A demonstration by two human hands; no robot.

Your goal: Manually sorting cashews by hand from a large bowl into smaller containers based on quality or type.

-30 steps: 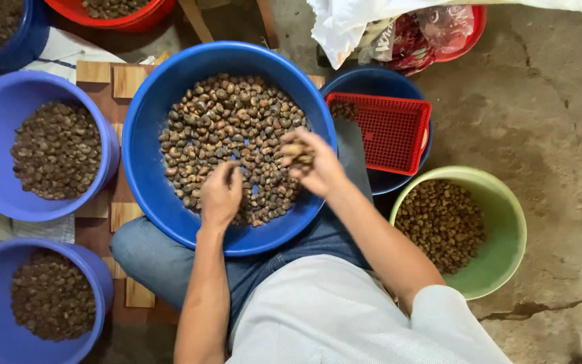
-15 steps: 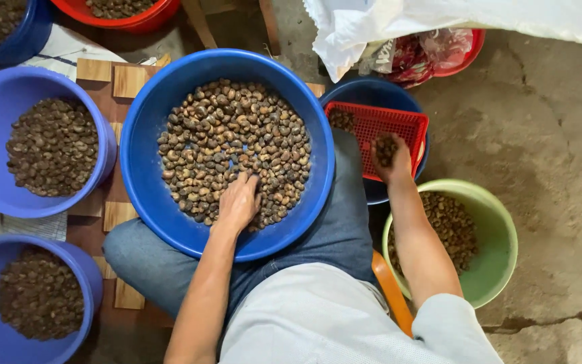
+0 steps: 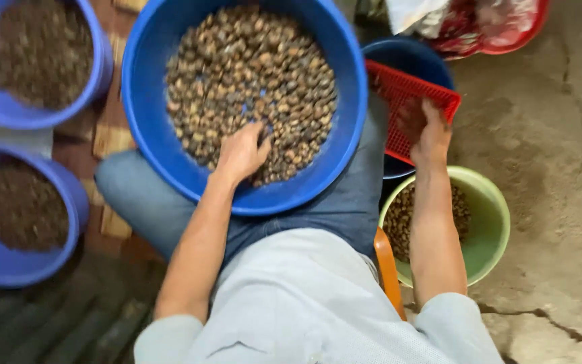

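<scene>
Two hands: ours.
Left hand (image 3: 240,152): fingers curled into nuts (image 3: 250,81) in blue basin (image 3: 144,101).
Right hand (image 3: 429,135): open over red basket (image 3: 399,91), green bowl (image 3: 490,222) beneath our wrist.

Large basin (image 3: 149,108): rests on the person's lap, filled with nuts (image 3: 250,81). Left hand (image 3: 240,154): lies on the nuts at the basin's near edge. Mesh basket (image 3: 405,101): right of the large basin, sits on the rim of a deep tub (image 3: 409,61) just behind it. Right hand (image 3: 429,135): over the basket's near edge. Bowl (image 3: 490,222): on the floor (image 3: 547,168), nearer than the basket, under the right forearm, holds nuts. Two side basins (image 3: 95,74) (image 3: 72,209): left of the large basin, one behind the other, each holding a finer fill. Tray (image 3: 513,34): behind the tub, at the far right.
</scene>
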